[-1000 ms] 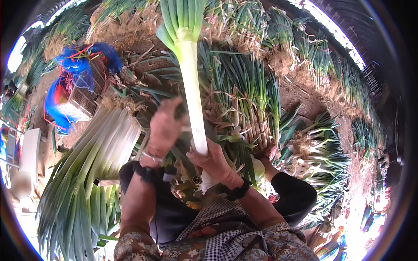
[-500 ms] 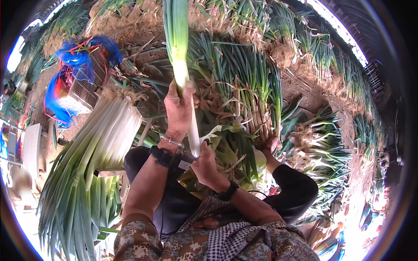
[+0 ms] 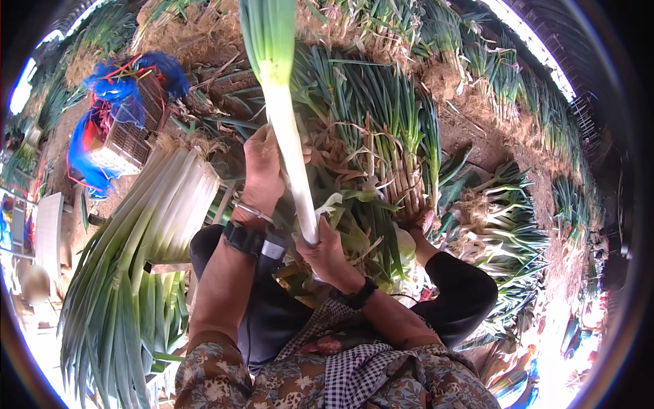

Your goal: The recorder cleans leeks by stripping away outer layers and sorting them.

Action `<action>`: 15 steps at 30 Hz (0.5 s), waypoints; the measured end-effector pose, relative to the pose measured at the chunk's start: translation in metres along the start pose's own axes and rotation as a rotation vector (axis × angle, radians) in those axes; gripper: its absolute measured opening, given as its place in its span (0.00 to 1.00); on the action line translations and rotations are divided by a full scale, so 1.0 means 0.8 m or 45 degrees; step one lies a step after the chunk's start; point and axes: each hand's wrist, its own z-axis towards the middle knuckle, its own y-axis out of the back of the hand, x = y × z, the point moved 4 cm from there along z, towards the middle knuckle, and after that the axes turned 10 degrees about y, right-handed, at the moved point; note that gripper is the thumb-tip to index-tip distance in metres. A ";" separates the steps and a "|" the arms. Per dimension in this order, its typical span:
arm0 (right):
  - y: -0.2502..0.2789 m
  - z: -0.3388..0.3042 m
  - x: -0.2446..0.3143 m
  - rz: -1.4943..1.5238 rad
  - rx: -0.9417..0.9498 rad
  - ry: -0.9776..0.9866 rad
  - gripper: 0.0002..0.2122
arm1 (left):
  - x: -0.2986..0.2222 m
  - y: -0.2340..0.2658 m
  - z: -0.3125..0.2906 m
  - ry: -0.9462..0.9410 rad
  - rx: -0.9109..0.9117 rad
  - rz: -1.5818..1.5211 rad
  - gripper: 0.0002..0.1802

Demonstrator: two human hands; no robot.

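Note:
A long green onion (image 3: 291, 160) with a thick white shank and green leaves stands slanted in front of me, its leaf end running out of the upper edge. My right hand (image 3: 323, 252) is closed around its lower white end. Higher up, my left hand (image 3: 263, 163) lies against the shank from the left, with its fingers curled behind it and partly hidden. Loose peeled leaves (image 3: 361, 235) are heaped below and beyond the right hand. To my left, a stack of trimmed green onions (image 3: 180, 194) rests on a support, white ends up and leaves hanging down.
A large pile of unpeeled green onions (image 3: 388, 129) lies ahead, with another bundle (image 3: 504, 218) at the right. At far left stands a crate (image 3: 129, 140) draped with blue netting. My bent right leg (image 3: 463, 286) is near the pile. Further rows (image 3: 449, 41) line the ground.
The green onion has come nearer and tilted slightly left at its top. My left hand has moved a little left, its thumb no longer across the shank. My right hand still grips the lower end.

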 end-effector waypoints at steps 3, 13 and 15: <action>0.009 0.012 0.020 0.013 0.067 -0.077 0.13 | 0.031 0.039 0.019 0.259 0.272 0.128 0.13; 0.040 0.053 0.050 -0.023 0.100 0.148 0.15 | 0.104 0.035 -0.064 -0.333 0.705 1.891 0.19; 0.048 0.061 0.052 -0.029 0.128 0.076 0.19 | 0.070 0.017 -0.050 -0.421 0.385 1.888 0.21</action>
